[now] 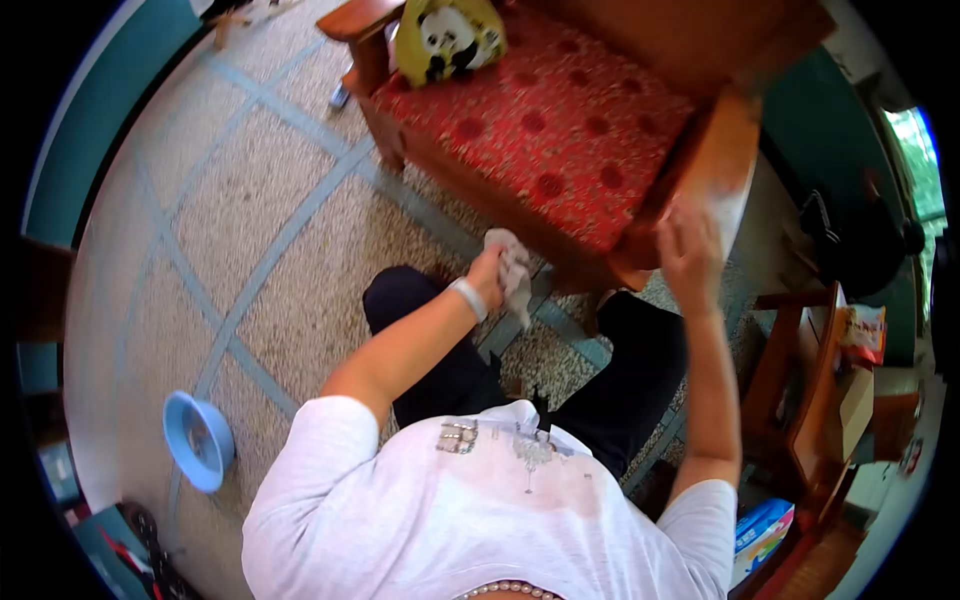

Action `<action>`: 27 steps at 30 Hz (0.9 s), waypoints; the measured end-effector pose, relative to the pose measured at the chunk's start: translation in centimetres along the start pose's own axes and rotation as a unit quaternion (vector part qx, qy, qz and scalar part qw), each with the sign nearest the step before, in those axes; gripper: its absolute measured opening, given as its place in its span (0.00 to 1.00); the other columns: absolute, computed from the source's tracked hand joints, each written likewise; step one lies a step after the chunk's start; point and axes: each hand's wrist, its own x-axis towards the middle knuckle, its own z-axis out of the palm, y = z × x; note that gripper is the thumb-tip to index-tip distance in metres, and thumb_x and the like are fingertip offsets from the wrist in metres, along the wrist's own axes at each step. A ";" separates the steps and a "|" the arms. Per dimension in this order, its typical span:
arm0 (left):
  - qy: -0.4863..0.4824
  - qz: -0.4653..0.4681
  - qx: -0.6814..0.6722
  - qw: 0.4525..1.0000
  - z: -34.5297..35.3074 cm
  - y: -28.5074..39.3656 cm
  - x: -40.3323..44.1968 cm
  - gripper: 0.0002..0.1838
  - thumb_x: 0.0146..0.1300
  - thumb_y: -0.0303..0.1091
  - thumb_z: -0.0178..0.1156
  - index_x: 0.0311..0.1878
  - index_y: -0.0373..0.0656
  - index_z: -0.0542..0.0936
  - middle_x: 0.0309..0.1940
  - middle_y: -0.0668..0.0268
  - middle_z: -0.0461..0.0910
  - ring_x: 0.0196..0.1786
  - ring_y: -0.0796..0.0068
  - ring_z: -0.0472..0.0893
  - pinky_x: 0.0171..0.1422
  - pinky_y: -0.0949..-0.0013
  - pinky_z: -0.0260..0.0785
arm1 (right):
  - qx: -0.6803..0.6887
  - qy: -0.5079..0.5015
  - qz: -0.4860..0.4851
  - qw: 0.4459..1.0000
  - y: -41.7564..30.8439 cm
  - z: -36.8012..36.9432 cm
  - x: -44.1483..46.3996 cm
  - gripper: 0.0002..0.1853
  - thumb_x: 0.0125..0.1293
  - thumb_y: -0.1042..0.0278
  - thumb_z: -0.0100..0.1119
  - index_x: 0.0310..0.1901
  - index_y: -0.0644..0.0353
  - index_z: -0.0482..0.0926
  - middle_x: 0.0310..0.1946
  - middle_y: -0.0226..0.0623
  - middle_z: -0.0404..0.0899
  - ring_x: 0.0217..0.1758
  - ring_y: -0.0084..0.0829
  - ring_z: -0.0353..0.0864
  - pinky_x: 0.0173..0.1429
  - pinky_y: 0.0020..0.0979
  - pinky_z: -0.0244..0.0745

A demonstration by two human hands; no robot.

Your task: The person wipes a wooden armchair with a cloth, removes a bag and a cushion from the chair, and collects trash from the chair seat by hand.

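Note:
My left hand (487, 280), with a pale band at the wrist, is closed around a crumpled light grey cloth (513, 272). The cloth hangs in front of the sofa's lower front edge. On the right, my right hand (690, 250) lies on the front end of the sofa's wooden armrest (728, 165), fingers stretched out and slightly blurred. Nothing shows in that hand. The wooden sofa (450, 180) has a red patterned seat cushion (560, 125). A yellow panda pillow (448, 40) rests at the seat's far left.
A blue basin (198, 440) stands on the speckled floor (270, 270) to my left. Wooden furniture (795, 400) at right bears a red-and-white packet (865, 333). Below it is a blue-and-white package (763, 540). A dark object (870, 240) stands near the right wall.

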 end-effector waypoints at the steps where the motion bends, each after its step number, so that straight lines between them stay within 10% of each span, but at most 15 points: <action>1: 0.042 0.034 -0.018 0.998 -0.1 0.1 1.1 0.16 0.67 0.47 0.45 0.36 0.46 0.76 0.29 0.64 0.79 0.28 0.63 0.78 0.33 0.60 0.76 | -0.001 -0.047 -0.003 0.999 1.1 0.6 0.8 0.20 0.58 0.60 0.61 0.51 0.59 0.75 0.54 0.41 0.74 0.58 0.41 0.71 0.60 0.39 0.65; 13: 0.252 0.133 -0.269 0.920 2.4 13.5 3.8 0.23 0.67 0.50 0.48 0.57 0.45 0.69 0.43 0.55 0.76 0.38 0.55 0.78 0.41 0.46 0.69 | -0.035 -0.216 0.005 0.976 1.5 2.4 3.6 0.11 0.59 0.69 0.55 0.41 0.63 0.79 0.55 0.43 0.74 0.67 0.48 0.63 0.67 0.41 0.58; 18: 0.300 0.570 -0.230 0.730 -10.1 20.1 18.0 0.14 0.66 0.27 0.49 0.54 0.41 0.73 0.49 0.61 0.78 0.45 0.64 0.77 0.48 0.59 0.72 | -0.044 -0.270 0.012 0.962 1.0 2.3 4.3 0.10 0.60 0.70 0.50 0.39 0.63 0.79 0.57 0.45 0.72 0.69 0.52 0.57 0.70 0.46 0.51; 27: 0.313 0.502 0.250 0.767 -12.5 23.1 21.2 0.21 0.66 0.41 0.53 0.57 0.38 0.73 0.47 0.55 0.80 0.47 0.60 0.80 0.48 0.61 0.72 | -0.057 -0.329 0.014 0.943 0.7 2.6 5.1 0.12 0.59 0.68 0.48 0.37 0.63 0.79 0.57 0.47 0.72 0.70 0.54 0.55 0.71 0.48 0.47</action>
